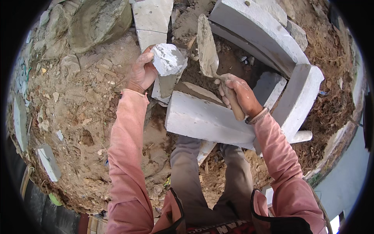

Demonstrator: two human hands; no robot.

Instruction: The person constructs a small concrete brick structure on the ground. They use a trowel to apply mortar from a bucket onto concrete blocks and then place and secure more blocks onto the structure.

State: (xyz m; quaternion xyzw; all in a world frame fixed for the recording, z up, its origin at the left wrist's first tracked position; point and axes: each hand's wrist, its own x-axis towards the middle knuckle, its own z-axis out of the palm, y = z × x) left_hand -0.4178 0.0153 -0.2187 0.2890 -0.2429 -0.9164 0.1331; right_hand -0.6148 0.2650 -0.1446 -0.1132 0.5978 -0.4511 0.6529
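In my left hand (142, 72) is a broken chunk of pale grey block (168, 59), lifted above the mortared edge of a low wall, my fingers curled round its left side. My right hand (239, 93) grips the wooden handle of a trowel (207, 48), whose mortar-coated blade points away from me. Below the right hand lies a long light-grey block (210, 119), with a strip of wet mortar (200, 91) along its far side. A curved row of blocks (257, 29) and an angled block (300, 97) stand to the right, bounding a hollow of dark soil.
A mortar-crusted basin (102, 23) sits at the far left. Flat pale blocks (152, 23) run away from me beside it. Rubble and loose earth (82, 113) cover the left side, with a loose block piece (49, 163) there. My legs (187, 167) stand close behind the near block.
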